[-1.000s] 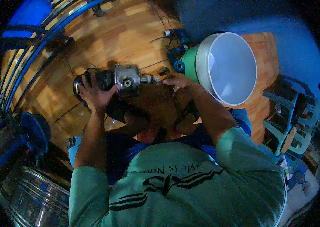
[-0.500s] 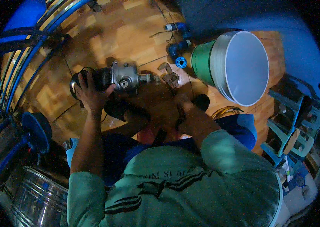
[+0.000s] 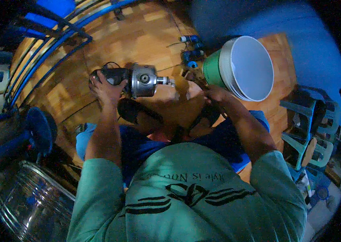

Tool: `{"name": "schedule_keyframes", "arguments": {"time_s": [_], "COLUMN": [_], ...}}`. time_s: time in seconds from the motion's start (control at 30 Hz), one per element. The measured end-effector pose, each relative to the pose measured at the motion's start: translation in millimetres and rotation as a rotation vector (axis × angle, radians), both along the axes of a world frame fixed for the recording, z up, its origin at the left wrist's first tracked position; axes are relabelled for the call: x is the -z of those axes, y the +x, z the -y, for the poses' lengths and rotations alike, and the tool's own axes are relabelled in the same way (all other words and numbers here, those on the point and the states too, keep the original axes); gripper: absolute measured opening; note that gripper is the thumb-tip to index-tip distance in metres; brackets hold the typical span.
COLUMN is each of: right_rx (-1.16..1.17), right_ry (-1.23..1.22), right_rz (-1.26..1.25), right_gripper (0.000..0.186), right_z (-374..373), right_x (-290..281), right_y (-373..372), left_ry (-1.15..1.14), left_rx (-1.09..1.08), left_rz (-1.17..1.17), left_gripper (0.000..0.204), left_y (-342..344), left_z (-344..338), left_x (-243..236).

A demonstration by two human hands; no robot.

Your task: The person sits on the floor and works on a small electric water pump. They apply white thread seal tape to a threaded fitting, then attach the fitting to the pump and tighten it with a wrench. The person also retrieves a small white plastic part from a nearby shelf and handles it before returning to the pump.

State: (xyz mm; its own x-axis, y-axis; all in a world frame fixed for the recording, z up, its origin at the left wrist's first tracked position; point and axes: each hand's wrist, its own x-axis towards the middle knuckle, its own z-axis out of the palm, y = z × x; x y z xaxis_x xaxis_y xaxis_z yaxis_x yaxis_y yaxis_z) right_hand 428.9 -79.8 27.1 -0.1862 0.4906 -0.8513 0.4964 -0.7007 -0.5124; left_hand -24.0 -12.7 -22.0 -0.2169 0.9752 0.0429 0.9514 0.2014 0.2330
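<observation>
My left hand point(image 3: 106, 86) grips the black motor end of a pump point(image 3: 144, 80), which has a steel housing and lies on its side on the wooden floor with a short fitting point(image 3: 162, 80) pointing right. Right of that fitting, my right hand point(image 3: 214, 94) is closed on a rusty pipe wrench point(image 3: 193, 76); its head is blurred, and I cannot tell whether it touches the fitting. A stack of buckets point(image 3: 213, 68), white and green, lies tipped just beyond the wrench. Blue pipe fittings point(image 3: 193, 53) lie behind it.
Blue curved tubing and racks point(image 3: 45, 51) line the left, with a blue disc point(image 3: 41, 127) on a stand. A shiny steel drum point(image 3: 33, 201) is at lower left. Light blue plastic chairs point(image 3: 315, 133) stand on the right beside a blue wall point(image 3: 315, 52).
My right hand has left the fitting, dipped down, and now holds the pipe wrench, raised from where it was. My left hand stays on the pump. The view has shifted slightly.
</observation>
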Motion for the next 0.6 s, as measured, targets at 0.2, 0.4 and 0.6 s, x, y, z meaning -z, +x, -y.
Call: {"name": "schedule_keyframes", "arguments": {"time_s": [0.2, 0.4, 0.6], "right_rx": [0.47, 0.497, 0.399], "right_ry": [0.166, 0.295, 0.288], "right_rz": [-0.176, -0.237, -0.166], "right_gripper": [0.015, 0.023, 0.03], "right_z": [44, 29, 23], "right_x": [-100, -114, -108], "right_y": [-30, -65, -47], "left_ry": [-0.211, -0.265, -0.31], "left_rx": [-0.372, -0.097, 0.051], "left_rz": [0.371, 0.151, 0.402], "left_gripper": [0.134, 0.129, 0.125], "left_y": [16, -38, -35], "left_z": [7, -4, -33], "left_x": [-9, 49, 26]}}
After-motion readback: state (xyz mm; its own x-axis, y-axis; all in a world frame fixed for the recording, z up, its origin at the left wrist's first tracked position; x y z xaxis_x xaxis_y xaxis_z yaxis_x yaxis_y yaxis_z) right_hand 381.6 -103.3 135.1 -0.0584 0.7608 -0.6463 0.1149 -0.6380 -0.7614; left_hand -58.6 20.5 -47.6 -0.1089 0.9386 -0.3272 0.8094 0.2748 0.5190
